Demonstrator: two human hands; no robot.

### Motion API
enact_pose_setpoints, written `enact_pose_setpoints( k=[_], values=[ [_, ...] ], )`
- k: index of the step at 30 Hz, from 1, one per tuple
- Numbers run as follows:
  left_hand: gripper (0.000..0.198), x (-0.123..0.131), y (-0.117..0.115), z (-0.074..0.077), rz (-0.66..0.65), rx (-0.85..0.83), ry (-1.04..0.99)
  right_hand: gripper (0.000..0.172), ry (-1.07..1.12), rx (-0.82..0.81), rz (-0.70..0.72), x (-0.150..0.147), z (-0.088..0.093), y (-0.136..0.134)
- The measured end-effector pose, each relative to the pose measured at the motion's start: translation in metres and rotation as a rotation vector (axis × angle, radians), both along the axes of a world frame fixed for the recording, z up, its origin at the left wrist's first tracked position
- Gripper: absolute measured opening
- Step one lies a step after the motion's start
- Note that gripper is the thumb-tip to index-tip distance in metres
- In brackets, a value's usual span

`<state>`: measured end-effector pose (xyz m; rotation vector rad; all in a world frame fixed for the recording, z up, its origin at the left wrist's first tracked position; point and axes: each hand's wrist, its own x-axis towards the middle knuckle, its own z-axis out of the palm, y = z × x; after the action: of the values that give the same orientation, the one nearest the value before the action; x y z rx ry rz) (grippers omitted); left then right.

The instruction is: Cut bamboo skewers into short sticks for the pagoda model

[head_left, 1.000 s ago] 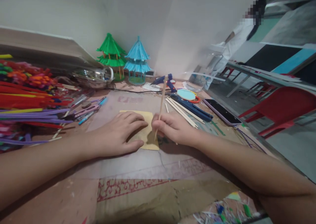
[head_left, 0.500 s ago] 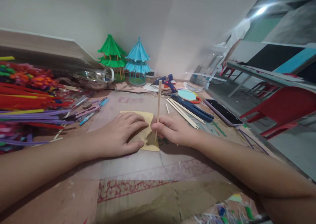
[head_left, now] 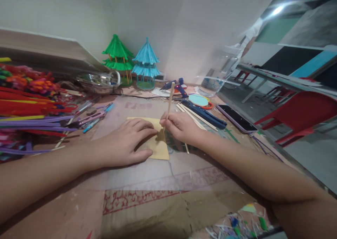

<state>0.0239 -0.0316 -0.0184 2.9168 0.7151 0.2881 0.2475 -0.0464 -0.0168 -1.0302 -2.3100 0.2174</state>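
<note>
A yellow sheet lies on a translucent mat in front of me. My left hand rests flat on its left part, fingers stretched and a little apart. Pinched in my right hand is a thin wooden stick, held nearly upright and leaning slightly right at the top. Its lower end is at the sheet's right part; I cannot tell whether the tip touches. Beside and behind my right hand lie several loose sticks and a dark blue cutter-like tool.
Bundles of pipe cleaners fill the left side, near pens and a metal bowl. Behind stand a green tiered model, a blue one and a glue gun. A phone and colourful scraps lie right.
My right hand has moved slightly up and away along the sheet with the stick, which now leans more to the right. My left hand stays on the sheet.
</note>
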Motion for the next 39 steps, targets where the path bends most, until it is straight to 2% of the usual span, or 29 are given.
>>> enact_pose_setpoints(
  k=[2,7,13,18,21,23,26,29,31,34,39],
  values=[
    [0.049,0.000,0.000,0.000,0.009,-0.005,0.002,0.030,0.026,0.001,-0.029,0.000,-0.001,0.000],
    [0.046,0.000,0.001,-0.001,-0.025,-0.008,-0.018,0.036,0.093,-0.152,0.107,-0.002,0.002,-0.007],
    [0.048,0.000,0.000,0.000,0.015,0.003,0.022,0.028,0.096,-0.081,-0.058,0.000,0.001,0.004],
    [0.045,-0.001,0.001,-0.001,-0.027,0.005,-0.011,0.035,0.077,-0.152,0.116,-0.002,0.003,-0.007],
    [0.047,0.000,0.001,0.000,-0.012,0.011,0.003,0.026,-0.003,-0.048,0.025,0.000,0.000,0.001],
    [0.049,0.001,0.000,0.001,0.006,0.006,0.021,0.022,0.048,-0.031,-0.062,0.002,-0.002,0.009],
    [0.050,0.001,0.000,0.003,0.011,-0.008,0.033,0.029,0.369,-0.212,-0.088,0.005,-0.005,0.018],
    [0.052,0.000,0.000,0.002,0.012,-0.010,0.029,0.036,0.843,-0.553,-0.049,0.005,-0.004,0.022],
    [0.052,-0.001,0.001,0.001,0.014,-0.006,0.026,0.037,1.053,-0.752,-0.027,0.003,-0.002,0.023],
    [0.053,-0.002,0.001,-0.001,0.011,-0.010,0.025,0.040,1.195,-0.897,-0.026,0.000,0.003,0.022],
    [0.051,-0.001,0.001,-0.001,0.013,-0.004,0.009,0.043,1.276,-0.966,-0.009,-0.004,0.007,0.018]
  ],
)
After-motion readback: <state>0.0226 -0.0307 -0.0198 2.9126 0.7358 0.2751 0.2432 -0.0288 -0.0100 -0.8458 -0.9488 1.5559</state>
